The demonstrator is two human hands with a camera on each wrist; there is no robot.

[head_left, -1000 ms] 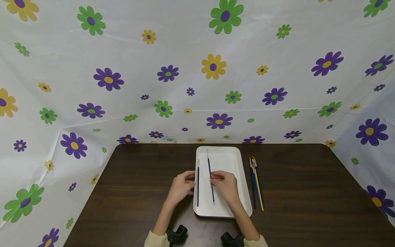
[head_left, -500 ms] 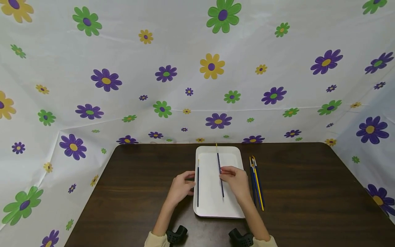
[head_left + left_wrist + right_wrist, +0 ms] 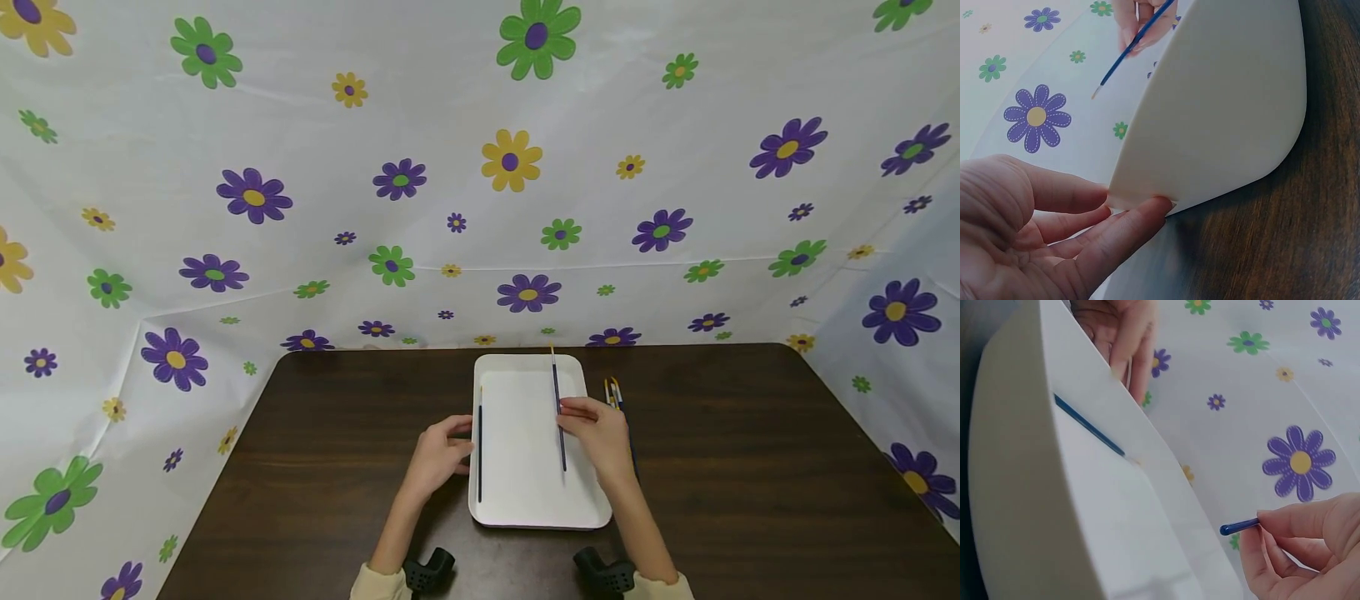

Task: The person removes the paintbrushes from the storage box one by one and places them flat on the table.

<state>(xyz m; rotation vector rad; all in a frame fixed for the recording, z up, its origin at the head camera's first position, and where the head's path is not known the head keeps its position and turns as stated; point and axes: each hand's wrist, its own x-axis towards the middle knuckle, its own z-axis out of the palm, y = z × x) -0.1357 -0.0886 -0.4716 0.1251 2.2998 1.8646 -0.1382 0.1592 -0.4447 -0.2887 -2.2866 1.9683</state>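
A white rectangular tray (image 3: pixel 525 504) lies on the table in the head view. My left hand (image 3: pixel 438 454) holds its left edge, with thumb and fingers at the rim in the left wrist view. Inside the tray, along its left side, lies a thin dark-blue paintbrush (image 3: pixel 481 454). Another slim blue paintbrush (image 3: pixel 556 379), tip pointing away, is pinched between thumb and fingers of my right hand (image 3: pixel 602 433) above the tray's right part. The right wrist view shows the rounded handle end (image 3: pixel 1239 526) of that held brush.
Several more paintbrushes (image 3: pixel 615 393) lie on the dark wooden table (image 3: pixel 750 450) just right of the tray, partly hidden by my right hand and forearm. A white cloth (image 3: pixel 450 125) printed with flowers hangs behind and at the sides of the table.
My right hand has carried the pinched paintbrush rightward and slightly away, from the tray's middle to its right side. The left hand stays at the tray's edge.
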